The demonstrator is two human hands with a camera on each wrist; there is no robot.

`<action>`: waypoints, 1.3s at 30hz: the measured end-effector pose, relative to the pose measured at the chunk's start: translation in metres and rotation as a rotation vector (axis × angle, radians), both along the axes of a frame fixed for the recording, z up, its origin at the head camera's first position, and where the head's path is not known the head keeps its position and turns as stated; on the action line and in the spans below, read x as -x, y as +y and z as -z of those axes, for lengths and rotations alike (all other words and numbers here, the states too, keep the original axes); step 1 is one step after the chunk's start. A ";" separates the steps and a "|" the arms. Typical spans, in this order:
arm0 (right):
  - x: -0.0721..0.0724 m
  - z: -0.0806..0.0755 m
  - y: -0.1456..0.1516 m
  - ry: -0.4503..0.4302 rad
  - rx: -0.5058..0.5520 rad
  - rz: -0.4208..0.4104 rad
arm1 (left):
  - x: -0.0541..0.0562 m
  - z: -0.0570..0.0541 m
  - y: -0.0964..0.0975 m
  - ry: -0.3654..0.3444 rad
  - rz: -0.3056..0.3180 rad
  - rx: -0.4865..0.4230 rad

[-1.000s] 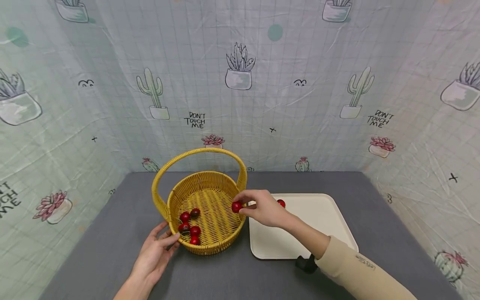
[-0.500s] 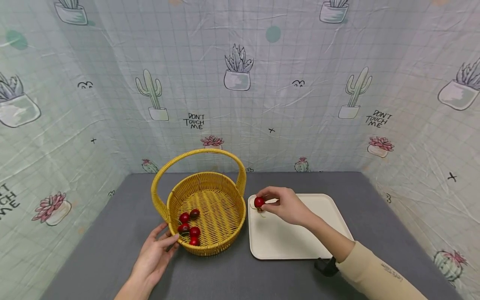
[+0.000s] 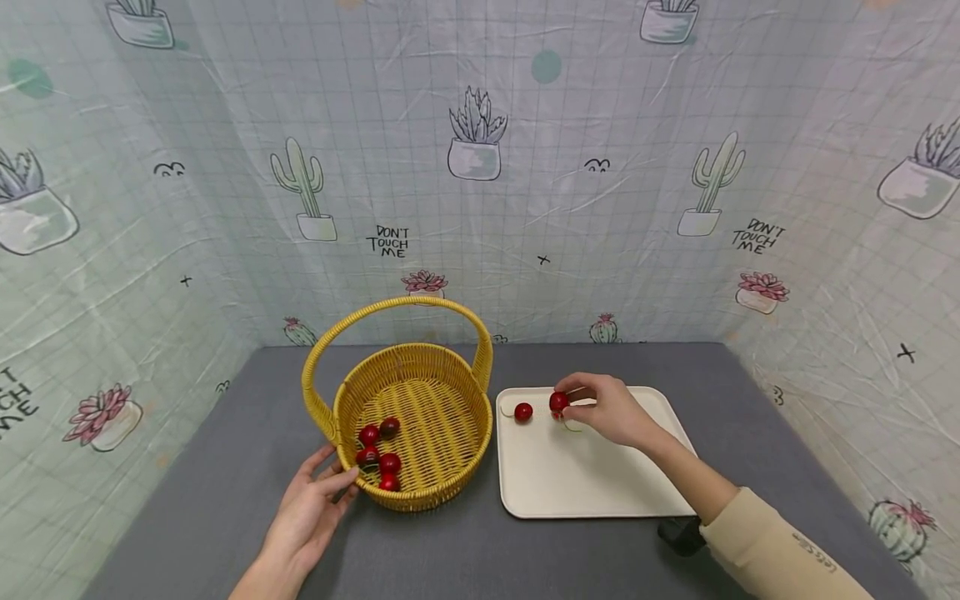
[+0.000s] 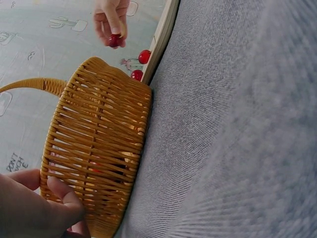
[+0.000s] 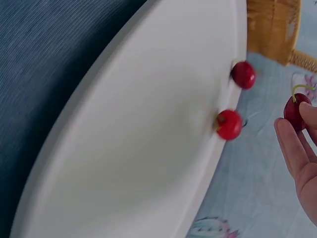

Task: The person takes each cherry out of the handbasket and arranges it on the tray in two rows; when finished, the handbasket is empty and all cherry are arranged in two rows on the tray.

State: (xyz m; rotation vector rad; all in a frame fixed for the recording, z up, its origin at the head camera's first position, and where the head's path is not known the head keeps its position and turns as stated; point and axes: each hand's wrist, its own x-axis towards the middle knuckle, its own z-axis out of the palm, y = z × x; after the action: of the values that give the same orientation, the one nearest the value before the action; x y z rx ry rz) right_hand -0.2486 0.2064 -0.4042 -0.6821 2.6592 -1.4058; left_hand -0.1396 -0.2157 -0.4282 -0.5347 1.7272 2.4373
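Observation:
My right hand (image 3: 611, 412) pinches a red cherry (image 3: 558, 402) between thumb and fingertips, over the back of the cream tray (image 3: 570, 483). In the right wrist view, the held cherry (image 5: 295, 110) has a green stem curving up from it. On the tray lies one cherry (image 3: 523, 412) near the left rim; another, just under the held one, is mostly hidden in the head view but shows as a cherry (image 5: 229, 124) in the right wrist view. My left hand (image 3: 309, 512) holds the near left rim of a yellow wicker basket (image 3: 427, 500), containing several cherries (image 3: 389, 462).
The basket's tall handle (image 3: 397, 302) arches above it. Basket and tray stand side by side on a grey tabletop (image 3: 450, 558). A patterned curtain (image 3: 540, 208) rises behind the table and at both sides.
My right hand has moved right with its cherry, from the basket's right rim to over the tray, uncovering the cherry near the tray's left rim. My left hand stays at the basket.

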 end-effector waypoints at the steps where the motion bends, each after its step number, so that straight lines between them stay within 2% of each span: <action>1: 0.002 0.002 0.004 -0.001 -0.007 0.011 | 0.000 0.000 0.000 0.000 0.000 -0.001; 10: 0.011 0.014 0.027 -0.046 -0.064 0.089 | -0.001 -0.001 0.000 -0.001 -0.009 -0.008; 21: 0.024 0.030 0.040 -0.018 -0.165 0.150 | -0.001 -0.001 0.000 0.004 -0.004 -0.008; 33: 0.028 0.040 0.047 -0.051 -0.196 0.160 | -0.002 -0.002 0.000 0.003 0.000 -0.004; 39: 0.027 0.038 0.048 -0.049 -0.196 0.154 | -0.002 -0.002 0.000 0.004 0.003 -0.007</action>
State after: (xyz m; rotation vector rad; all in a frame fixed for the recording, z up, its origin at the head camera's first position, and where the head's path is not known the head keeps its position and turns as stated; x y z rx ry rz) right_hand -0.2755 0.2539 -0.4426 -0.4268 2.8125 -1.1533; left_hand -0.1377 -0.2157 -0.4262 -0.5262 1.7187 2.4436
